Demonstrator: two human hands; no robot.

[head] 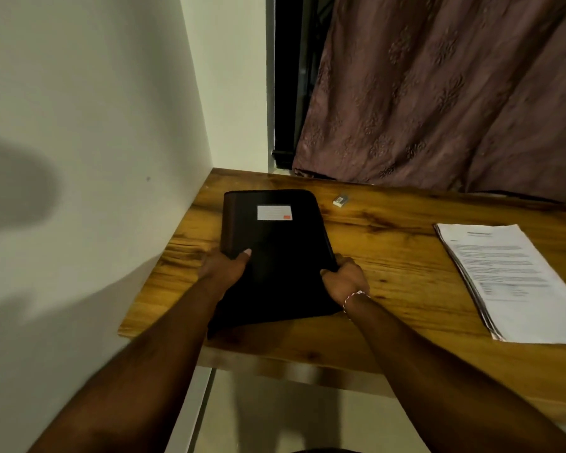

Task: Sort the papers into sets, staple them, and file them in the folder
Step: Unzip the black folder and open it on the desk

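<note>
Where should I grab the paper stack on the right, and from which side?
Probably the near short edge of the paper stack, from the front with the right hand. It lies flat on the table, and its left long edge is fanned, so a pinch there may miss sheets.

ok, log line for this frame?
left hand: grips folder left edge | right hand: grips right edge | folder: closed, on table | papers: stacked, right, unfiled
</note>
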